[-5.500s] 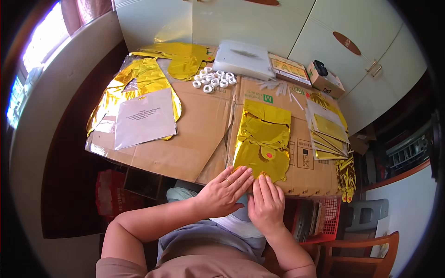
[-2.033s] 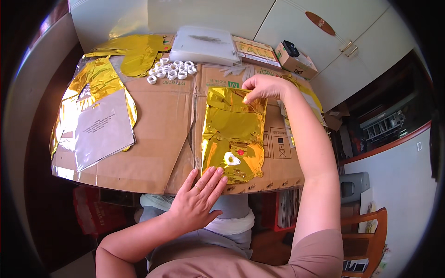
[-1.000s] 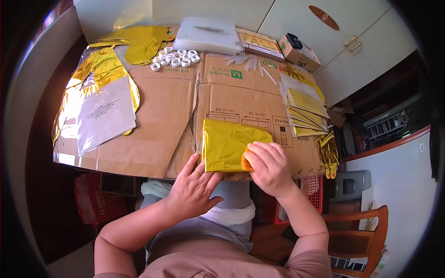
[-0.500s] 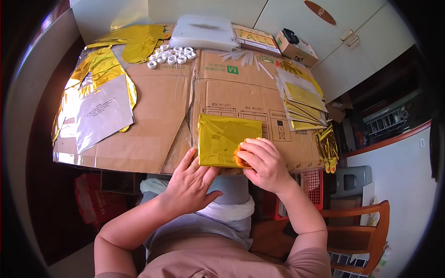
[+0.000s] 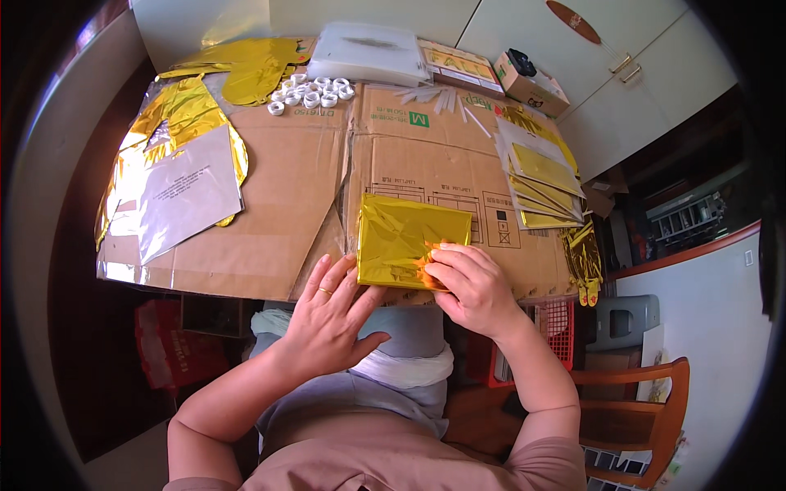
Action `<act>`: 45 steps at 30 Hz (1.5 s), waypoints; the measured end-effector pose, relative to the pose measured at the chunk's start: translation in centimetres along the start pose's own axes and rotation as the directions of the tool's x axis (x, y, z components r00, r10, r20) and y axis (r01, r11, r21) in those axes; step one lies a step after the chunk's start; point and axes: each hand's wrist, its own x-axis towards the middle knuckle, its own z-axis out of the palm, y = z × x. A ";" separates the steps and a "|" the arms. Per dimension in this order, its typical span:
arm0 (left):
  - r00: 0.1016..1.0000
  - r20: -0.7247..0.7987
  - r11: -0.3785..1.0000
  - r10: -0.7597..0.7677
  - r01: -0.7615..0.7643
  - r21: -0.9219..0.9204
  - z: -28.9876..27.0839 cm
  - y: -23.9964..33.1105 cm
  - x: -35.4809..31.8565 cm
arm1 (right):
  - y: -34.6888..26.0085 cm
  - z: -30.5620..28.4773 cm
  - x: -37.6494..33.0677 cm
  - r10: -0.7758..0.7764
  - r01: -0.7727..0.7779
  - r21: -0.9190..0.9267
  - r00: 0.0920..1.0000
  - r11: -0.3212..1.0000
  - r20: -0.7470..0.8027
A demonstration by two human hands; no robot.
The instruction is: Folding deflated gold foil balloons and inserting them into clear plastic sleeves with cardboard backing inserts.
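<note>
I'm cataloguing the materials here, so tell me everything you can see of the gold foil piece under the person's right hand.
The gold foil piece is shiny, thin-looking and roughly rectangular, apparently folded, with slight wrinkles and orange glints beside the fingers. It lies flat on the cardboard, close to its near edge. The right hand rests curled fingers on its near right part. The left hand has fingertips at its near left corner; whether they touch is unclear.

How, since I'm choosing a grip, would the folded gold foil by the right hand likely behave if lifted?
The folded gold foil is probably floppy, since wrinkles show near the right hand. It lies low and flat on the cardboard, so is likely light for its size. Its glossy sheen suggests it may slip.
</note>
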 end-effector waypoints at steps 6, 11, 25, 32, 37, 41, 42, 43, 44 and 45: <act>0.964 -0.257 0.974 0.064 -0.117 -0.195 -0.9 -2.4 -1.3 | -0.1 -0.2 0.2 -0.022 0.023 -0.021 1.000 1.000 0.020; 0.946 -0.319 0.970 -0.060 -0.020 -0.244 -3.0 -2.9 1.5 | -0.5 -0.7 0.5 -0.016 0.017 -0.007 0.999 1.000 0.034; 1.000 -0.010 0.988 0.022 -0.020 0.154 3.0 -4.6 7.2 | -0.6 -0.3 1.0 0.129 -0.125 0.080 0.990 0.989 -0.053; 1.000 -0.015 0.985 0.024 -0.021 0.174 3.3 -4.8 7.2 | -2.7 2.5 4.4 0.330 -0.340 -0.086 0.937 0.937 -0.112; 1.000 0.006 0.990 -0.019 0.018 0.141 3.2 -4.4 7.2 | -1.3 4.1 3.7 0.455 -0.446 -0.124 0.889 0.886 0.053; 0.999 0.017 0.992 -0.028 0.025 0.120 2.5 -4.3 7.0 | 0.0 3.6 2.5 0.512 -0.491 -0.192 0.855 0.850 0.078; 1.000 0.021 0.993 -0.021 0.018 0.114 2.4 -4.2 6.9 | 0.2 3.4 2.2 0.520 -0.496 -0.207 0.850 0.843 0.080; 1.000 0.025 0.994 -0.014 0.011 0.109 2.3 -4.2 6.8 | 0.4 3.3 2.0 0.528 -0.501 -0.221 0.845 0.837 0.083; 0.999 0.042 0.992 -0.018 0.013 0.126 2.3 -4.1 6.8 | 0.6 3.2 1.9 0.536 -0.505 -0.235 0.840 0.830 0.085; 0.998 0.056 0.989 -0.021 0.013 0.144 2.3 -4.1 6.8 | 0.7 3.1 1.9 0.533 -0.508 -0.213 0.843 0.835 0.079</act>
